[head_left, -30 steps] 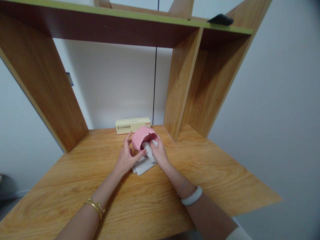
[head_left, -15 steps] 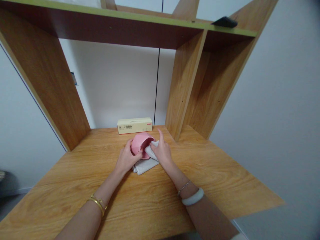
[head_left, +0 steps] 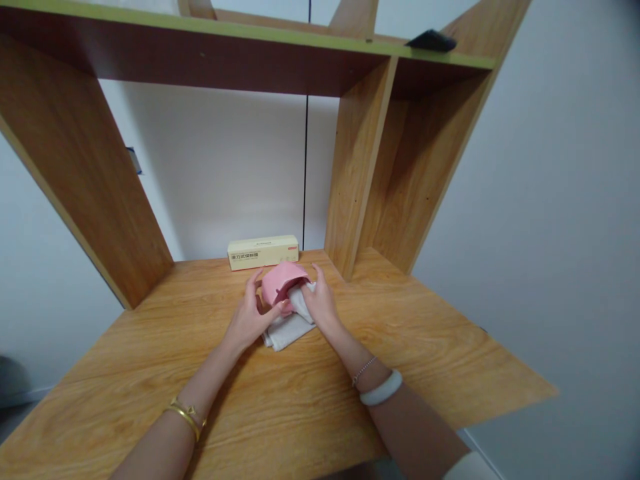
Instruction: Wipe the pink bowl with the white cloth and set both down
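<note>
A pink bowl point(head_left: 278, 279) is tipped on its side over the desk, its opening facing me and to the right. My left hand point(head_left: 253, 313) grips its left side, the thumb at the lower rim. My right hand point(head_left: 319, 299) holds part of a pale grey cloth point(head_left: 301, 303) inside the opening; its fingertips are hidden in the bowl. The rest of the cloth lies folded on the desk under the bowl.
Behind the bowl a cream-coloured long box point(head_left: 263, 253) with dark lettering stands near the wall. The wooden desk point(head_left: 280, 407) has upright panels point(head_left: 357, 167) and a shelf point(head_left: 215, 60) above. A dark flat object point(head_left: 432, 41) lies on the shelf.
The bowl has turned slightly, its opening tilting lower. My left fingers have shifted on its side, and my right hand reaches farther in with the cloth. The view has moved a little.
</note>
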A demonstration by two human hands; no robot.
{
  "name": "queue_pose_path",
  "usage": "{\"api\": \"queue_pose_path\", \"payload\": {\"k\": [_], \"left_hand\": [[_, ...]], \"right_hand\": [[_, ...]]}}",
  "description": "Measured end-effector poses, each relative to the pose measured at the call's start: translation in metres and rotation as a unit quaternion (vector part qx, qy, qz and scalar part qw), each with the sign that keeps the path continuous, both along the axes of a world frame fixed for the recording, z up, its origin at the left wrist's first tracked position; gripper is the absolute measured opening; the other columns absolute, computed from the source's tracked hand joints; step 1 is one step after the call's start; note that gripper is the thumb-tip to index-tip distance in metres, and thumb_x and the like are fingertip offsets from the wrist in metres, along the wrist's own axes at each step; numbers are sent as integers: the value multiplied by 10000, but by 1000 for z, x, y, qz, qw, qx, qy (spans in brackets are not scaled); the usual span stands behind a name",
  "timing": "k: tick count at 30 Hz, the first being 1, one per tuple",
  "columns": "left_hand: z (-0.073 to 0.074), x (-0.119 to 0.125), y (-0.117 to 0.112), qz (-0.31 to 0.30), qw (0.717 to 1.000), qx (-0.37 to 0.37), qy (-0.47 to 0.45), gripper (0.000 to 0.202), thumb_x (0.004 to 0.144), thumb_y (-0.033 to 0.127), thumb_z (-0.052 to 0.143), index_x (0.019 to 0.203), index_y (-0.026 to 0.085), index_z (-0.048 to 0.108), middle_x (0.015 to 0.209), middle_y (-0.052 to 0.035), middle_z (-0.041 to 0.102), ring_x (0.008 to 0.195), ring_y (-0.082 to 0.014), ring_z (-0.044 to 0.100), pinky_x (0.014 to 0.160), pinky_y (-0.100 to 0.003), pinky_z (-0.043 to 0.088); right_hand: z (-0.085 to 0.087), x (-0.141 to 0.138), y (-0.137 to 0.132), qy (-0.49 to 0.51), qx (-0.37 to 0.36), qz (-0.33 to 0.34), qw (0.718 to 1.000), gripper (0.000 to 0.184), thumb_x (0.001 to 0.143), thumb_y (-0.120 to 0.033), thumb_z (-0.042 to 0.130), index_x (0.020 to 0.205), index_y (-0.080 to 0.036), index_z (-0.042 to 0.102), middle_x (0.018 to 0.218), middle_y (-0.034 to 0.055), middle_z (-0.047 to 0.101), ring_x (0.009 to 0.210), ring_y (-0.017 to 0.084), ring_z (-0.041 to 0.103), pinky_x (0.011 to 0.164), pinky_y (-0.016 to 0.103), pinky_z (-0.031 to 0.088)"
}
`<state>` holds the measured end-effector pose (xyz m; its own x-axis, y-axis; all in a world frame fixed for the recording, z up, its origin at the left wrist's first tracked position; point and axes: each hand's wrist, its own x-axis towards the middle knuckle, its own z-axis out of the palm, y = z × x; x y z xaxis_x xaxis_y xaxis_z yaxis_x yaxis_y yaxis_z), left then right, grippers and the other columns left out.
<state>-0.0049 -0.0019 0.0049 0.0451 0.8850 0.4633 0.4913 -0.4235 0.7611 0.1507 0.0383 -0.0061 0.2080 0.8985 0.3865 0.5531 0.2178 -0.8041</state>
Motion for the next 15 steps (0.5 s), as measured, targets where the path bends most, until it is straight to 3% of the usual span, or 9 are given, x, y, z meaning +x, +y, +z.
{"api": "queue_pose_path", "payload": {"k": [4,7,11,15], "left_hand": [[-7,4,3,-23,999,30,-8,758,708,396,622,1324,190,231,1212,-135,503,1015,-214,552,864,-364,450],[-8,4,3,-3,999,48,-5,709,720,406,603,1294,172,257,1200,-131,506,1048,-213,535,892,-350,432],[-3,1,1,42,998,25,30,689,701,417,601,1272,154,320,1100,-121,576,932,-229,588,785,-356,479],[4,-1,-3,62,994,10,91,626,687,382,592,1246,166,411,1013,-99,632,859,-240,612,742,-362,489]], "right_hand": [[-5,-7,3,98,34,49,993,432,798,-286,485,1216,-184,446,1108,91,612,1007,190,569,820,303,440],[-6,-10,4,106,29,65,992,486,766,-309,534,1221,-173,430,1101,98,612,975,185,582,810,296,446],[-3,-7,2,36,-1,21,999,660,706,-295,604,1296,-159,342,1044,106,627,900,206,601,763,304,451],[3,-1,-1,-73,-33,-1,997,739,735,-314,586,1370,-158,240,881,94,655,774,224,615,647,292,437]]}}
